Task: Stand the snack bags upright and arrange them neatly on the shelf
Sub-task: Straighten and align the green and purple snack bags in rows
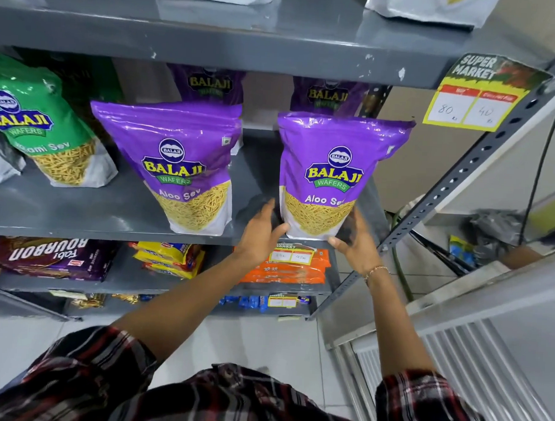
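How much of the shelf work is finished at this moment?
Done: the left purple bag and the green bag stand on the shelf. In hand: both the left hand and right hand hold the right purple bag at its base. Left: releasing it, and perhaps straightening the tilted bags.

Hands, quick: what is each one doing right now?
Left hand: closed on the lower left edge of the right-hand purple Aloo Sev bag.
Right hand: closed on that bag's lower right corner.

A purple Aloo Sev bag (333, 177) stands upright at the grey shelf (110, 215) front, its base clasped by the left hand (261, 228) at nine o'clock and the right hand (356, 242) at three o'clock. A second purple bag (179, 164) stands apart at its nine o'clock, with a green bag (44, 127) beyond.
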`<move>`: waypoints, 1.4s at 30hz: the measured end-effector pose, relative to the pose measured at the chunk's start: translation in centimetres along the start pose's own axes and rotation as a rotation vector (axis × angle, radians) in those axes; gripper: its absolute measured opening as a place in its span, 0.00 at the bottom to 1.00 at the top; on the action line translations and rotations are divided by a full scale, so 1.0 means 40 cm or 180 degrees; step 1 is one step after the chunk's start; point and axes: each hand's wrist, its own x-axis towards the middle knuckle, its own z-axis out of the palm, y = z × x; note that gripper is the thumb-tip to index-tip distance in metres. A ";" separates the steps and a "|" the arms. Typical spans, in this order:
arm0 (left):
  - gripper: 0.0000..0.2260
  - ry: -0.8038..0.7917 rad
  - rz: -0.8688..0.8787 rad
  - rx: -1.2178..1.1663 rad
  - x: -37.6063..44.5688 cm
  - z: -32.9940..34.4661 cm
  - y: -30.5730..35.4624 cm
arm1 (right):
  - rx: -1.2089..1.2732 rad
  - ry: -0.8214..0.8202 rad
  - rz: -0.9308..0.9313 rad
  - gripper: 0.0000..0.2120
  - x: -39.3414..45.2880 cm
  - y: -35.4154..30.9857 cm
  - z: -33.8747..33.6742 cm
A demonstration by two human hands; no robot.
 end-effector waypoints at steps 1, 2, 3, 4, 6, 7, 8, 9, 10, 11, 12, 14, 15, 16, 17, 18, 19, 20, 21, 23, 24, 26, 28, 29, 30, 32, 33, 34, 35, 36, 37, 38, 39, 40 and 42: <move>0.27 0.0118 -0.0063 0.0028 -0.015 -0.005 -0.008 | -0.0098 0.0465 0.0069 0.35 -0.022 0.008 0.016; 0.25 0.0224 -0.0053 -0.0004 -0.030 -0.010 -0.019 | -0.0136 0.0957 0.0059 0.29 -0.047 0.009 0.041; 0.21 0.0303 0.0016 -0.0030 -0.051 -0.022 -0.025 | -0.0128 0.1304 -0.0037 0.21 -0.069 0.008 0.074; 0.16 0.0370 0.0156 -0.0015 -0.069 -0.035 -0.036 | -0.0151 0.1414 -0.0181 0.12 -0.087 -0.001 0.115; 0.10 0.0413 0.0439 0.0119 -0.112 -0.074 -0.059 | -0.0258 0.1087 -0.0380 0.04 -0.112 -0.038 0.214; 0.10 0.0442 0.0516 0.0142 -0.132 -0.101 -0.076 | -0.0264 0.0806 -0.0424 0.05 -0.120 -0.060 0.272; 0.10 0.0523 0.0578 0.0124 -0.149 -0.129 -0.099 | -0.0248 0.0513 -0.0460 0.06 -0.125 -0.083 0.330; 0.11 0.0636 0.0578 0.0105 -0.167 -0.162 -0.121 | -0.0266 0.0269 -0.0511 0.04 -0.130 -0.110 0.388; 0.11 0.0777 0.0554 0.0089 -0.185 -0.201 -0.154 | -0.0284 0.0046 -0.0572 0.02 -0.134 -0.140 0.450; 0.12 0.0902 0.0491 0.0106 -0.202 -0.245 -0.192 | -0.0304 -0.0160 -0.0619 0.02 -0.135 -0.167 0.513; 0.13 0.1042 0.0421 0.0111 -0.215 -0.293 -0.234 | -0.0252 -0.0365 -0.0627 0.03 -0.134 -0.191 0.575; 0.13 0.1315 0.0201 0.0075 -0.231 -0.398 -0.315 | -0.0045 -0.0802 -0.0609 0.03 -0.127 -0.246 0.689; 0.12 0.1431 0.0108 0.0043 -0.233 -0.454 -0.348 | 0.0051 -0.1004 -0.0621 0.03 -0.120 -0.276 0.742; 0.11 0.1547 0.0086 0.0042 -0.232 -0.508 -0.378 | 0.0115 -0.1145 -0.0627 0.04 -0.110 -0.302 0.791; 0.11 0.1611 0.0075 0.0016 -0.228 -0.562 -0.406 | 0.0112 -0.1185 -0.0632 0.05 -0.096 -0.327 0.836; 0.10 0.1674 0.0084 -0.0025 -0.221 -0.613 -0.436 | 0.0105 -0.1155 -0.0626 0.06 -0.079 -0.349 0.876; 0.09 0.1697 0.0042 -0.0112 -0.211 -0.664 -0.463 | 0.0116 -0.1080 -0.0601 0.07 -0.056 -0.370 0.911; 0.09 0.1723 0.0050 -0.0163 -0.196 -0.712 -0.496 | 0.0168 -0.0996 -0.0545 0.07 -0.029 -0.385 0.943; 0.08 0.1736 -0.0007 -0.0214 -0.184 -0.759 -0.518 | 0.0195 -0.0903 -0.0483 0.06 -0.001 -0.401 0.971; 0.09 0.1839 -0.0060 -0.0337 -0.152 -0.837 -0.564 | 0.0131 -0.0578 -0.0437 0.05 0.055 -0.436 1.018; 0.10 0.1956 -0.0035 -0.0400 -0.129 -0.869 -0.592 | 0.0091 -0.0388 -0.0420 0.06 0.082 -0.449 1.038; 0.14 0.2184 -0.0257 -0.0597 -0.084 -0.931 -0.630 | 0.0072 -0.0141 -0.0314 0.13 0.120 -0.479 1.067; 0.04 0.2062 -0.0510 -0.0975 -0.037 -0.984 -0.679 | 0.0102 -0.0152 -0.0120 0.22 0.150 -0.497 1.093; 0.05 0.1723 -0.0718 -0.1099 -0.018 -1.008 -0.692 | 0.0124 -0.0217 -0.0019 0.27 0.164 -0.502 1.107; 0.06 0.1356 -0.0844 -0.1244 0.006 -1.019 -0.713 | 0.0138 -0.0293 0.0064 0.32 0.179 -0.501 1.118; 0.21 0.0439 -0.1176 -0.0991 0.029 -1.035 -0.732 | 0.0102 -0.0442 0.0112 0.39 0.207 -0.502 1.143; 0.32 0.0174 -0.1164 -0.0619 0.028 -1.040 -0.729 | 0.0064 -0.0482 0.0076 0.41 0.223 -0.501 1.156; 0.40 -0.0009 -0.0999 -0.0536 0.035 -1.041 -0.729 | 0.0018 -0.0498 0.0006 0.41 0.242 -0.495 1.168; 0.45 -0.0102 -0.0837 -0.0608 0.033 -1.047 -0.712 | -0.0008 -0.0509 -0.0055 0.41 0.261 -0.486 1.179; 0.48 -0.0126 -0.0642 -0.0636 0.048 -1.047 -0.713 | -0.0021 -0.0509 -0.0060 0.41 0.272 -0.487 1.189; 0.49 -0.0126 -0.0612 -0.0584 0.050 -1.047 -0.707 | -0.0045 -0.0480 -0.0022 0.39 0.269 -0.505 1.196; 0.50 -0.0107 -0.0574 -0.0569 0.062 -1.041 -0.720 | -0.0066 -0.0429 0.0031 0.37 0.259 -0.531 1.199; 0.49 -0.0088 -0.0556 -0.0560 0.069 -1.035 -0.731 | -0.0104 -0.0370 0.0078 0.35 0.254 -0.546 1.200; 0.48 -0.0080 -0.0564 -0.0529 0.068 -1.034 -0.728 | -0.0132 -0.0333 0.0117 0.32 0.251 -0.554 1.199; 0.46 -0.0015 -0.0548 -0.0410 0.053 -1.034 -0.716 | -0.0180 -0.0309 0.0174 0.29 0.240 -0.554 1.198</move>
